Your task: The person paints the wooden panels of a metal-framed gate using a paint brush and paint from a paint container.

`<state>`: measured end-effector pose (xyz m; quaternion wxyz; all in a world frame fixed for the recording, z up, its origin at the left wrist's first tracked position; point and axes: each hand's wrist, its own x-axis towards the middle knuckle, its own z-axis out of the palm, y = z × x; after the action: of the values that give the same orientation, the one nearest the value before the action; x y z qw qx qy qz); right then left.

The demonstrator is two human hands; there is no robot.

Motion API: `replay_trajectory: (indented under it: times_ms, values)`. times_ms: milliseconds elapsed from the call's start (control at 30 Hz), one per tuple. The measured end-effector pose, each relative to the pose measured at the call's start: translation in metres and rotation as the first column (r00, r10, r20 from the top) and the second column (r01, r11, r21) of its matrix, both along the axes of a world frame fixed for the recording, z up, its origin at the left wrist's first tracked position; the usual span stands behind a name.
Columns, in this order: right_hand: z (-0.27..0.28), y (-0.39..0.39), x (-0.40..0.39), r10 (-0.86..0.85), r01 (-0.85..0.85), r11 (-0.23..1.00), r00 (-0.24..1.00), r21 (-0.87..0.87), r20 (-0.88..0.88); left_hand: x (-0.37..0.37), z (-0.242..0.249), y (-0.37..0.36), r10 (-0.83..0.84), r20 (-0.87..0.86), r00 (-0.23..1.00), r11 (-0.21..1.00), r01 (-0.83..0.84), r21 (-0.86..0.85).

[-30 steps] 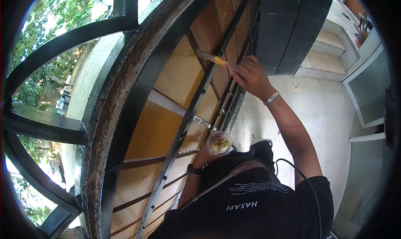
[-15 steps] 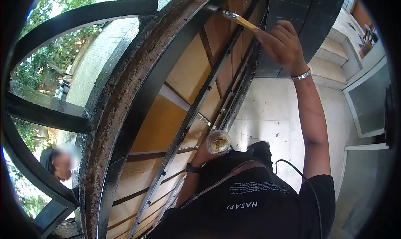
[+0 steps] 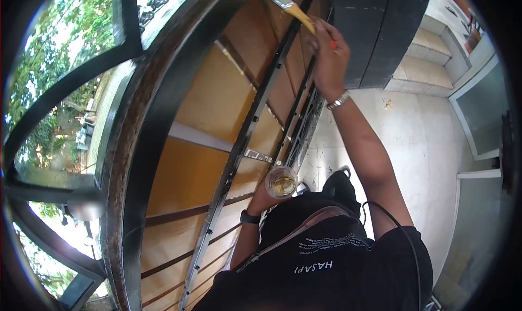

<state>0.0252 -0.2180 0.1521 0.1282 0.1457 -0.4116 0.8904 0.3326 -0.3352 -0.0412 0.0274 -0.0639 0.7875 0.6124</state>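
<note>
My right hand (image 3: 330,55), with a metal-band watch at the wrist, is closed round the yellow handle of a paintbrush (image 3: 296,11). The brush's metal ferrule points up and left, and its bristle end overlaps the black metal frame (image 3: 179,66) near the top of the view. Low in the middle, my left hand (image 3: 262,198) grips a clear cup (image 3: 281,181) with a little yellowish liquid inside. The cup is close in front of my black shirt, beside the panelled grille. A dark band is on the left wrist.
Brown and amber panels (image 3: 185,180) sit behind black bars (image 3: 239,142). A rusty strip runs along the curved frame, with arched black bars (image 3: 70,93) and greenery at left. Pale tiled floor (image 3: 391,142) and steps (image 3: 424,66) lie right. A black cable (image 3: 405,246) hangs over my shirt.
My right hand and the paintbrush have moved left and slightly down in view, and the grip on the handle has turned. The left hand and cup stay nearly in place; the view has shifted.
</note>
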Motion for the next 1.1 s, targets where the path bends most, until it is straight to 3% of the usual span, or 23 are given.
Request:
replay_trajectory:
  times_ms: [133, 200, 300, 533, 600, 633, 700, 733, 800, 867, 900, 933, 967, 1000, 1033, 1100]
  values:
    - [-0.023, -0.004, -0.023, 0.148, -0.149, 0.989, 0.988, 0.018, 0.045, -0.017, 0.001, 0.008, -0.002, 0.038, 0.999, 1.000, 0.003, -0.016]
    - [-0.053, 0.002, -0.036, -0.011, 0.025, 0.895, 0.999, 0.446, -0.035, -0.026, -0.001, 0.014, 0.014, 0.050, 0.999, 1.000, -0.013, -0.019]
    - [-0.094, 0.017, -0.038, -0.071, 0.110, 0.839, 0.993, 0.533, -0.092, -0.038, -0.003, 0.024, 0.046, 0.082, 0.996, 0.998, -0.049, 0.044]
    - [-0.102, 0.079, -0.059, 0.052, -0.064, 0.823, 0.998, 0.564, 0.038, -0.088, 0.014, 0.051, 0.101, 0.180, 0.978, 0.995, -0.095, -0.044]
    - [-0.107, 0.103, -0.075, 0.287, -0.341, 0.892, 0.935, 0.296, 0.210, -0.106, 0.024, 0.062, 0.149, 0.213, 0.966, 0.988, -0.154, 0.005]
    - [-0.107, 0.113, -0.085, 0.310, -0.363, 0.884, 0.927, 0.293, 0.213, -0.116, 0.028, 0.067, 0.166, 0.175, 0.971, 0.984, -0.176, 0.042]
    - [-0.107, 0.127, -0.107, 0.328, -0.346, 0.936, 0.925, 0.067, 0.190, -0.140, 0.031, 0.078, 0.214, 0.144, 0.966, 0.968, -0.229, 0.103]
    - [-0.103, 0.135, -0.117, 0.307, -0.323, 0.944, 0.934, 0.065, 0.181, -0.147, 0.034, 0.083, 0.242, 0.121, 0.963, 0.951, -0.260, 0.166]
    - [-0.100, 0.146, -0.139, 0.410, -0.400, 0.906, 0.911, -0.139, 0.046, -0.156, 0.045, 0.094, 0.293, 0.149, 0.944, 0.944, -0.311, 0.114]
    - [-0.095, 0.154, -0.156, 0.427, -0.428, 0.895, 0.904, -0.121, -0.041, -0.156, 0.045, 0.106, 0.327, 0.127, 0.937, 0.936, -0.340, 0.096]
    - [-0.091, 0.160, -0.165, 0.501, -0.500, 0.866, 0.863, 0.031, -0.065, -0.155, 0.044, 0.110, 0.336, 0.098, 0.937, 0.932, -0.345, 0.106]
    - [-0.081, 0.158, -0.169, 0.517, -0.517, 0.856, 0.854, 0.027, -0.063, -0.152, 0.044, 0.113, 0.354, 0.101, 0.930, 0.926, -0.364, 0.103]
    - [-0.064, 0.153, -0.171, 0.475, -0.394, 0.847, 0.862, 0.357, -0.175, -0.151, 0.045, 0.115, 0.371, 0.107, 0.923, 0.920, -0.380, 0.092]
    - [-0.054, 0.146, -0.171, 0.457, -0.190, 0.755, 0.839, 0.628, -0.295, -0.148, 0.046, 0.117, 0.383, 0.116, 0.916, 0.916, -0.393, 0.080]
    - [-0.051, 0.139, -0.172, 0.449, -0.056, 0.707, 0.805, 0.705, -0.387, -0.145, 0.048, 0.119, 0.405, 0.110, 0.908, 0.908, -0.413, 0.066]
    - [-0.044, 0.121, -0.171, 0.480, -0.057, 0.736, 0.746, 0.674, -0.461, -0.137, 0.051, 0.120, 0.427, 0.105, 0.898, 0.899, -0.434, 0.056]
